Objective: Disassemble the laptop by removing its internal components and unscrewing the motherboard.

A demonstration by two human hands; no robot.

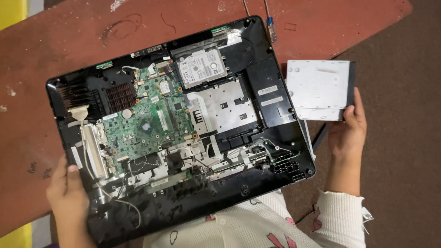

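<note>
A scuffed reddish-brown wooden table (55, 41) is bearing a large opened all-in-one computer in a glossy black plastic shell (257, 55), which is lying face down and tilted, its lower edge overhanging the table toward the person. Inside it, a green circuit board (147, 124) is sitting left of centre, with a silver rectangular hard drive (202, 68) lying above and to its right. A flat silver-grey metal optical drive with a black front edge (319, 89) is sitting just beside the shell's right side, partly over the table's edge. The right hand (347, 131) is gripping this drive at its lower right corner, fingers curled around it. The left hand (66, 190) is clasping the shell's lower left corner, thumb lying on top. A blue-handled screwdriver (271, 23) is lying on the table above the shell.
</note>
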